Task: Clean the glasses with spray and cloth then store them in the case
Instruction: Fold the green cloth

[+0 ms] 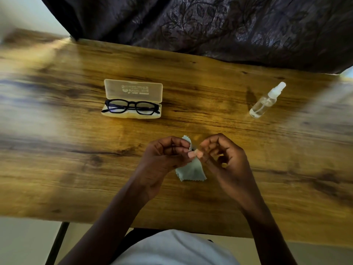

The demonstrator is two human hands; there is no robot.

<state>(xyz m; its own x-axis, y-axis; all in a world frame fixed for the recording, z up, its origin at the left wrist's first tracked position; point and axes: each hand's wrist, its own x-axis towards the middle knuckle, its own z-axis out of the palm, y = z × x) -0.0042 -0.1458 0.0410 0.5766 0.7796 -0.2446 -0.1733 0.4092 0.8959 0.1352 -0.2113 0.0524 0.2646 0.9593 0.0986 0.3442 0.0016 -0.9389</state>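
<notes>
Black-framed glasses (131, 109) lie folded in the lower half of an open translucent case (133, 89) on the wooden table (76, 169), its lid standing up behind them. A small clear spray bottle (266, 101) with a white cap stands to the right. Near the table's front, both hands hold a pale green cloth (191, 172) with a zigzag edge. My left hand (166, 159) pinches its upper part, and my right hand (227, 159) pinches it right beside, fingertips meeting. The cloth hangs down between them above the tabletop.
A dark patterned curtain (229, 25) hangs behind the table's far edge. A dark metal table leg (57, 243) shows below the front edge at the left. The table's left and right ends are blurred.
</notes>
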